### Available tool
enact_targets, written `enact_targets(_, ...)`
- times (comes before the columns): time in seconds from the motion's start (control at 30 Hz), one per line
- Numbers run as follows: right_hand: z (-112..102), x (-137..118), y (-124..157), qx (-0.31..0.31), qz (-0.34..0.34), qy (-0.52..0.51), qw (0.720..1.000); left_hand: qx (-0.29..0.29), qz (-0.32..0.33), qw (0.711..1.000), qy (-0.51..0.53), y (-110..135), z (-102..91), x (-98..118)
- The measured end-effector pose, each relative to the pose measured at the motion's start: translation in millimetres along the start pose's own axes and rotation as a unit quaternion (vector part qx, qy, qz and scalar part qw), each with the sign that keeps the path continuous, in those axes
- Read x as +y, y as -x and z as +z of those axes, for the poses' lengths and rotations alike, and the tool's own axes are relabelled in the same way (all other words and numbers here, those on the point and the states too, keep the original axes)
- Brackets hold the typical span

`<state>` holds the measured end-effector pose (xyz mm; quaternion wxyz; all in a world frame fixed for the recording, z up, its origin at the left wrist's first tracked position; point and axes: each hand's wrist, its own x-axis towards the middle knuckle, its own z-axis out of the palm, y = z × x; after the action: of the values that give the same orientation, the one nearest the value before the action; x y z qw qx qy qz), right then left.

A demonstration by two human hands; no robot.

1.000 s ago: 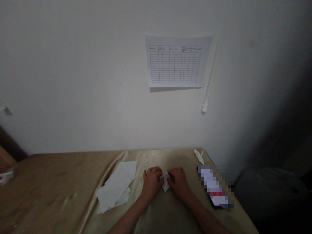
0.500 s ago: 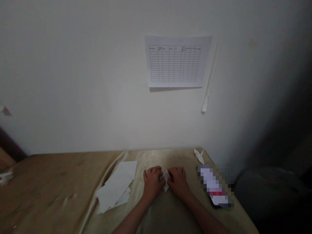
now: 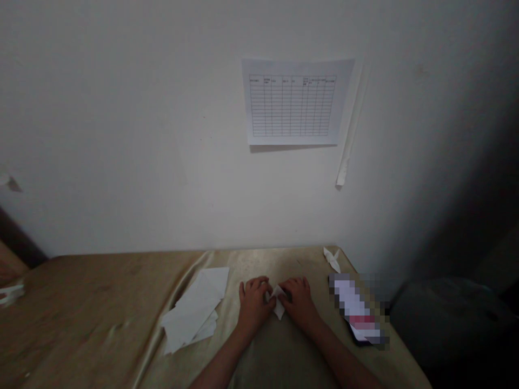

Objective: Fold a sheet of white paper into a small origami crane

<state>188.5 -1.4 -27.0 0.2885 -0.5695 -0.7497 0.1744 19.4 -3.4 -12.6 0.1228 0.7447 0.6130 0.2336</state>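
Observation:
A small folded piece of white paper [image 3: 278, 309], pointed toward me, lies between my hands on the cloth-covered table. My left hand [image 3: 254, 301] grips its left side with thumb and fingers. On its right side my right hand [image 3: 299, 298] pinches the paper, the fingers curled over the top. Parts of the paper are hidden under the fingertips. Left of my hands is a loose pile of white paper sheets [image 3: 197, 308]. A folded white paper figure [image 3: 332, 260] rests near the table's far right corner.
A phone [image 3: 357, 310] with a blurred screen lies at the right edge of the table [image 3: 101, 313]. On the wall behind hang a printed table sheet [image 3: 292, 108] and a white strip [image 3: 349, 129]. A dark grey object [image 3: 446, 319] stands to the right.
The folded paper's top looks a little lower and wider between my fingers. My right hand has shifted very slightly right; the left stays nearly in place.

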Motion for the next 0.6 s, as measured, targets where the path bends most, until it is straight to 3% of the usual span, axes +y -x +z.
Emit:
enact_targets(0.37, 0, -4, -1, 0.003, 0.003, 0.023, 1.000, 0.006, -0.002, 1.000, -0.013, 1, -0.3, 4)
enact_targets(0.6, -10, 2, 2, -0.031, -0.025, -0.005, 0.999, 0.020, -0.007, 1.000, -0.010, 1, 2.1, -2)
